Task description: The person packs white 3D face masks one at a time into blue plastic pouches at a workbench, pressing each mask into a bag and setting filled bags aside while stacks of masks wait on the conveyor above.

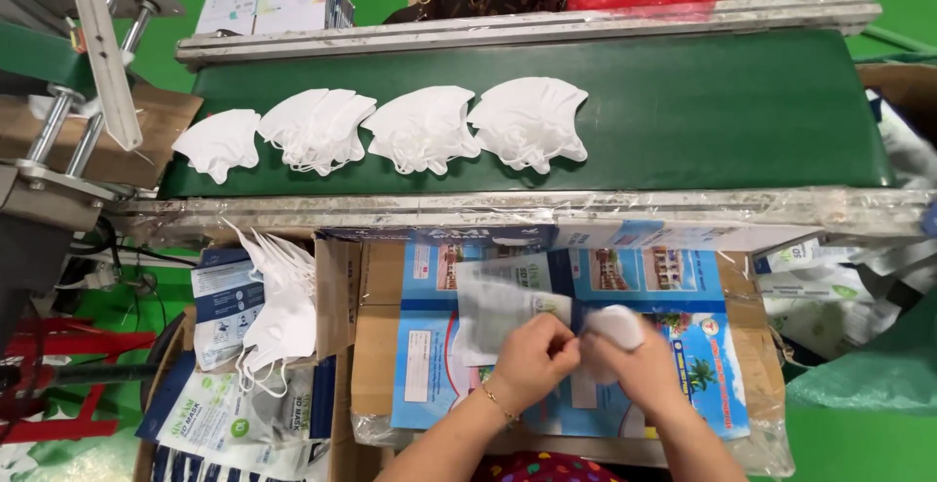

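- Left hand (532,357) pinches pouch (498,311) mouth, over the flat cartons (634,287).
- Right hand (639,365) closed on folded mask (615,326) at the opening.
- Advice: keep mouth spread, slide mask in flat.

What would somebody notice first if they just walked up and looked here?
Probably the four fans of white masks lined up on the green conveyor belt. Below it, the left hand and right hand meet over a white mask and a clear pouch.
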